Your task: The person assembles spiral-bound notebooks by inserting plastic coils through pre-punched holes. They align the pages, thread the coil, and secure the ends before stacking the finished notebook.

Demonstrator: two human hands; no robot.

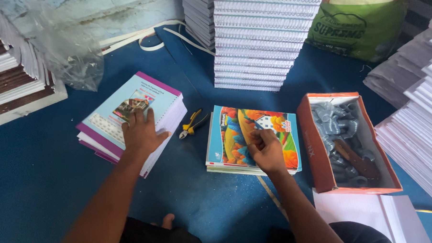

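Floor mat [41, 177] deep blue. Notebook [253, 137] cover swirled orange, red, green, teal-edged. Book stack [130, 113] pale blue, purple-bordered. Pliers [192, 125] yellow-handled. Cardboard box [315, 153] orange-red, grey coils [335, 121] inside. Sack [358, 26] green.

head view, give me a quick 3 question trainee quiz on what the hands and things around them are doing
1. True or false: the left hand lies flat on the purple-edged booklet stack.
2. What does the right hand touch? A) the pliers B) the colourful cover C) the orange box
3. Fill in: the yellow-handled pliers lie on the blue floor between the two ____ stacks.

Key
1. True.
2. B, the colourful cover; the pliers and the orange box of grey coils are untouched.
3. Booklet.
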